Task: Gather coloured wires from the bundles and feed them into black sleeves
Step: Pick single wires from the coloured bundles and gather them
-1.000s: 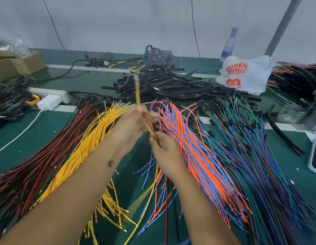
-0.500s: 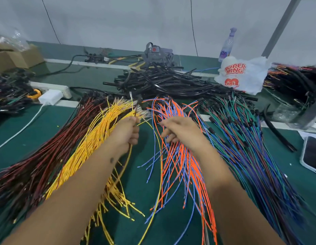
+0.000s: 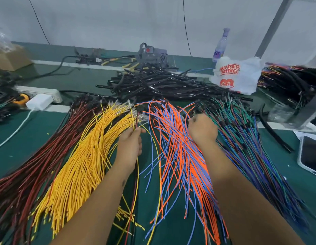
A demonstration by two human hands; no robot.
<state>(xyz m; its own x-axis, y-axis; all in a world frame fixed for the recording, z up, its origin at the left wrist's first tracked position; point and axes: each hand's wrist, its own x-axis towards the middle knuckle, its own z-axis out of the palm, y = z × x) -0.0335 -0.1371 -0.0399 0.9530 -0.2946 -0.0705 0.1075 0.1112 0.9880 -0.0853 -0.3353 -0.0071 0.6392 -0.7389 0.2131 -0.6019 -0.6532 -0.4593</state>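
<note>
Bundles of wires fan across the green table: dark red (image 3: 38, 165), yellow (image 3: 86, 156), orange and blue (image 3: 180, 156), green and purple (image 3: 245, 138). A heap of black sleeves (image 3: 162, 84) lies behind them. My left hand (image 3: 129, 145) pinches a few gathered wires (image 3: 134, 119), one yellow and one dark red, their tips pointing up and away. My right hand (image 3: 202, 129) has curled fingers at the top of the orange and blue bundle, next to the green one; what its fingers hold is hidden.
A white printed bag (image 3: 236, 75) and a spray bottle (image 3: 220, 45) stand at the back right. A phone (image 3: 310, 156) lies at the right edge. A white power strip (image 3: 40, 96) and a cardboard box (image 3: 10, 59) are at the left.
My right hand has moved right across the orange and blue bundle toward the green wires. My left hand stays near the yellow bundle with its wires raised.
</note>
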